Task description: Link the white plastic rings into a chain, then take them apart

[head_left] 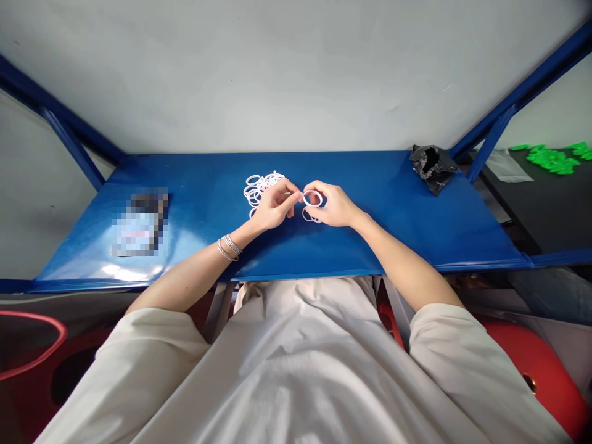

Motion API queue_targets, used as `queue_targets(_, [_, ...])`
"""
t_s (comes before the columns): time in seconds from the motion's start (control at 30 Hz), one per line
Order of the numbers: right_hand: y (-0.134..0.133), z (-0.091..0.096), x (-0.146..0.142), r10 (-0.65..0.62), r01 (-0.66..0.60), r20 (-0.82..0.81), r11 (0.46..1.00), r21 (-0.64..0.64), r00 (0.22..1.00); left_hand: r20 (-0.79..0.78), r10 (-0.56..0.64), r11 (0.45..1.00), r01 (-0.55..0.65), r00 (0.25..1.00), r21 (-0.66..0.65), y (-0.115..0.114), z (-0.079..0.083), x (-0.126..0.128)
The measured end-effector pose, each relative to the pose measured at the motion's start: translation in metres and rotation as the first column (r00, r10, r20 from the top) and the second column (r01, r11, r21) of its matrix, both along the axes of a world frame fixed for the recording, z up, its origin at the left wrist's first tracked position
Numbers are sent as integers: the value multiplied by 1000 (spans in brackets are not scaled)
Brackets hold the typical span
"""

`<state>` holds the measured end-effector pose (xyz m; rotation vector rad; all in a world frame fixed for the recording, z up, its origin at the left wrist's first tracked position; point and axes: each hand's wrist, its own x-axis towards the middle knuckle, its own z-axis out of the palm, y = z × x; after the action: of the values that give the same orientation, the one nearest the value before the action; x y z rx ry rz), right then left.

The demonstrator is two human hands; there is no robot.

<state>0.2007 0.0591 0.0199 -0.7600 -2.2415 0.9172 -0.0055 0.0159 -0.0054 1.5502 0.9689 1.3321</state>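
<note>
Over the middle of the blue table (pixel 208 246), my right hand (pixel 337 205) holds a white ring (pixel 320 196) between thumb and fingers. My left hand (pixel 276 205) is closed in a pinch at the ring's left edge, its fingertips touching the rim. Whether the left fingers grip the ring itself or some small bit on it, I cannot make out. Behind and left of the left hand lies a pile of white rings (pixel 253 180), partly hidden by that hand. Another ring (pixel 306 216) rests on the table beneath my right hand.
A crumpled black plastic bag (pixel 432 168) sits at the table's back right corner. On the left lies a pixelated, blurred object (pixel 139 225). Bright green pieces (pixel 552 160) and a clear bag (pixel 502 166) are on a dark surface to the right. Blue frame bars (pixel 74 148) flank the table.
</note>
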Motion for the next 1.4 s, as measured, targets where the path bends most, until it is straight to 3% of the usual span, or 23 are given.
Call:
queue_targets(0.17, [0, -1, 2, 70, -71, -30, 996, -56, 997, -83, -10, 999, 13, 996, 34, -6, -2, 1])
queue_targets(0.43, [-3, -2, 2, 73, -70, -37, 995, 69, 997, -47, -70, 993, 74, 996, 87, -3, -5, 1])
queue_targets(0.7, [-7, -7, -4, 2, -12, 51, 984, 179, 999, 5, -168, 985, 168, 986, 25, -3, -5, 0])
queue_targets(0.97, [-13, -11, -10, -94, 73, 79, 969, 236, 992, 7, -181, 983, 181, 983, -4, -5, 1, -1])
queue_targets(1.27, [-3, -12, -8, -58, 52, 24, 974, 219, 998, -74, -16, 996, 23, 997, 92, 0, -6, 2])
queue_targets(1.4, [4, -10, -4, -96, 94, -3, 962, 255, 995, -289, 224, 952, -145, 931, 271, 6, 4, -12])
